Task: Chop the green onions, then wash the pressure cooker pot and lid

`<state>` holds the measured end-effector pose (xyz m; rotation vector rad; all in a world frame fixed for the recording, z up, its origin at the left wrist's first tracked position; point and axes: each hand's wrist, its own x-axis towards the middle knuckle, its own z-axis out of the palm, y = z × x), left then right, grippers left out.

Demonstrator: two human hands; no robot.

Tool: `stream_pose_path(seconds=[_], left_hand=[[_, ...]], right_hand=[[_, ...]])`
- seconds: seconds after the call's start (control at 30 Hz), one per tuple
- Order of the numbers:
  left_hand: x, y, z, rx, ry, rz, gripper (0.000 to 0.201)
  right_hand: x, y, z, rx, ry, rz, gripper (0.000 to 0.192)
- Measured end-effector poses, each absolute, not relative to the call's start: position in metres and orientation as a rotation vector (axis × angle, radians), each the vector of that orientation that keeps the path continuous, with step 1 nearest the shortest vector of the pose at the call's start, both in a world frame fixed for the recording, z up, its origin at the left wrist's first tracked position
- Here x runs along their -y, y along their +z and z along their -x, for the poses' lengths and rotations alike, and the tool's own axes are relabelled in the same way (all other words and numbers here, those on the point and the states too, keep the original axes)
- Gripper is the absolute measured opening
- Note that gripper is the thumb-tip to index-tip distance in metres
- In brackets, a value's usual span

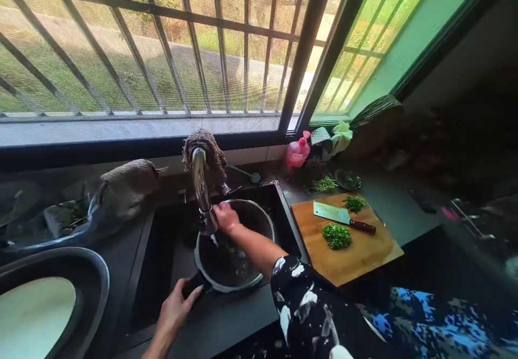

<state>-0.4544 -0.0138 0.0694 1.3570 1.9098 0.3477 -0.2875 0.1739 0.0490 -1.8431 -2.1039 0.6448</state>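
Note:
A dark round pot [265, 216] with a pale metal rim sits in the black sink [162, 240]. My left hand [178, 302] is closed around the pot's black handle [198, 286] at the near left. Above the pot arches a chrome faucet [200, 178], and water runs from its head into the pot. My right hand [227, 217] reaches over the pot, close beside the faucet head. Its fingers look curled; the tips are hidden, so I cannot tell whether they touch the faucet. A brown knitted cloth [204, 146] drapes over the faucet's top.
To the right, a wooden cutting board [315, 262] carries a cleaver [332, 213] and chopped greens [336, 236]. A pink soap bottle [297, 154] stands behind the sink. On the left are a large pan [101, 278] with a white disc inside and a plastic bag [121, 208].

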Motion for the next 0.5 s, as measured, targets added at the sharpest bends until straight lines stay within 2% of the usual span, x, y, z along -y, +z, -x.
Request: stream_pose_path(seconds=[0.1, 0.3, 0.4, 0.5], left_hand=[[0.014, 0.071, 0.453, -1.900, 0.340, -1.362, 0.055], [0.012, 0.073, 0.453, -1.891, 0.305, -1.373, 0.054], [0.010, 0.072, 0.455, -1.862, 0.280, -1.349, 0.057], [0.009, 0.071, 0.456, -1.869, 0.253, -1.333, 0.060]], right_hand=[[-0.186, 0.050, 0.224, 2.026, 0.416, 2.139, 0.035], [-0.125, 0.023, 0.136, 1.875, 0.328, 2.537, 0.037], [-0.130, 0.020, 0.143, 1.761, 0.377, 2.578, 0.036], [-0.168, 0.024, 0.188, 1.729, 0.375, 2.427, 0.036]])
